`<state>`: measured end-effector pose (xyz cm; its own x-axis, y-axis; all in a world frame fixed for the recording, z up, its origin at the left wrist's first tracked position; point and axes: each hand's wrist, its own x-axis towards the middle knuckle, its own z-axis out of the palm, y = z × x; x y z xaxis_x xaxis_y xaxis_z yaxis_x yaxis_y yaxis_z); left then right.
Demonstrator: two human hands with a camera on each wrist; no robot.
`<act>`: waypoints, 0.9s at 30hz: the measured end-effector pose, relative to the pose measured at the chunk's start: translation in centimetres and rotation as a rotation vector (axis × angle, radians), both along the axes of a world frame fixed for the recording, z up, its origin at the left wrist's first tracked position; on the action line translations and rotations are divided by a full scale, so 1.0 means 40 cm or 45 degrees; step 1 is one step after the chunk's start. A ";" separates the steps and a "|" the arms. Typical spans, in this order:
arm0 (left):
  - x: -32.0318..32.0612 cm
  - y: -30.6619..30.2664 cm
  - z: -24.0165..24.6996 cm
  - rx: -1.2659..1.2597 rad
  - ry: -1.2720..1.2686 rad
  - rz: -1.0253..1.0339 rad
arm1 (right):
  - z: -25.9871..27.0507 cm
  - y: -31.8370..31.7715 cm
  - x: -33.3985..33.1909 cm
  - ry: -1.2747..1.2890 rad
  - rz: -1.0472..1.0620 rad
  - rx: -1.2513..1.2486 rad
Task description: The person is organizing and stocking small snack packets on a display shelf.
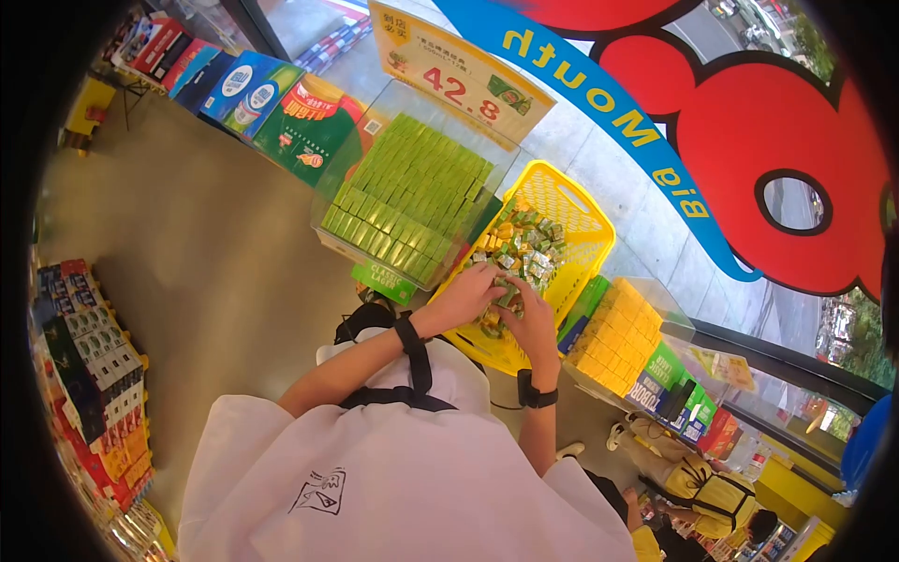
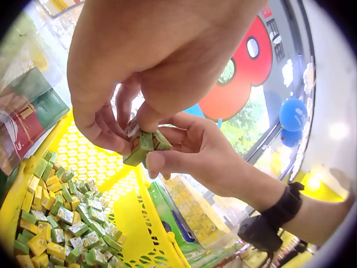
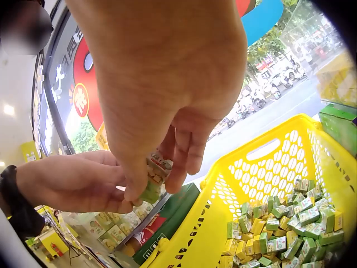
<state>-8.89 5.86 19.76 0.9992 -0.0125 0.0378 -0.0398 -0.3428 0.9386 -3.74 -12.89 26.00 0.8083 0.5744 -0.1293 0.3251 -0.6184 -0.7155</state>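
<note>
Both hands meet over a yellow basket [image 1: 588, 208] that holds many small green and yellow boxes [image 1: 536, 245]. In the left wrist view my left hand [image 2: 150, 67] pinches small green boxes [image 2: 139, 152] between thumb and fingers. My right hand [image 2: 203, 153] grips the same boxes from the other side, its thumb along the lower edge. From the right wrist view, the right hand [image 3: 167, 95] has thumb and fingers round a green-and-white box [image 3: 156, 173], with the left hand [image 3: 83, 181] touching it. How many boxes are held, I cannot tell exactly.
Left of the basket stands a clear bin of stacked green boxes [image 1: 412, 192], with a price sign [image 1: 459, 75] behind. On the right is a bin of yellow boxes [image 1: 616, 337]. A window lies beyond. A person with a yellow backpack [image 1: 716, 492] is at lower right.
</note>
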 end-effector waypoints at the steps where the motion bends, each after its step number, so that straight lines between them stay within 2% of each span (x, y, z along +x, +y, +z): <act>1: 0.006 -0.001 0.002 -0.019 0.021 -0.037 | -0.005 -0.007 0.001 -0.006 -0.006 0.005; 5: 0.023 -0.015 0.010 0.046 0.000 -0.001 | -0.018 -0.028 0.001 0.023 -0.011 0.077; 7: 0.043 -0.016 0.019 -0.136 0.184 -0.024 | -0.022 -0.031 -0.007 0.014 -0.034 0.081; 8: 0.048 -0.022 0.018 -0.132 0.178 -0.031 | -0.028 -0.031 -0.010 -0.044 -0.048 0.046; 10: 0.060 -0.030 0.011 -0.379 0.183 -0.014 | -0.039 -0.031 -0.006 -0.108 -0.064 0.016; 12: 0.070 -0.031 0.010 -0.316 0.241 -0.041 | -0.043 -0.033 0.004 -0.411 0.016 0.059; 14: 0.078 -0.032 0.019 -0.252 0.303 -0.067 | -0.040 -0.040 0.005 -0.357 -0.006 0.040; 18: 0.084 -0.046 0.015 -0.422 0.326 -0.052 | -0.022 -0.055 0.008 -0.146 -0.065 0.094; 20: 0.085 -0.050 0.010 -0.517 0.321 -0.043 | -0.012 -0.054 0.014 -0.161 -0.063 0.163; 21: 0.088 -0.044 0.025 -0.486 0.341 -0.066 | 0.001 -0.049 0.015 -0.179 -0.063 0.233; 24: 0.089 -0.031 0.066 -0.423 0.394 -0.075 | 0.056 -0.045 0.027 -0.176 -0.002 0.170; 27: 0.079 -0.007 0.173 -0.393 0.417 -0.048 | 0.103 -0.042 0.042 -0.273 0.082 0.131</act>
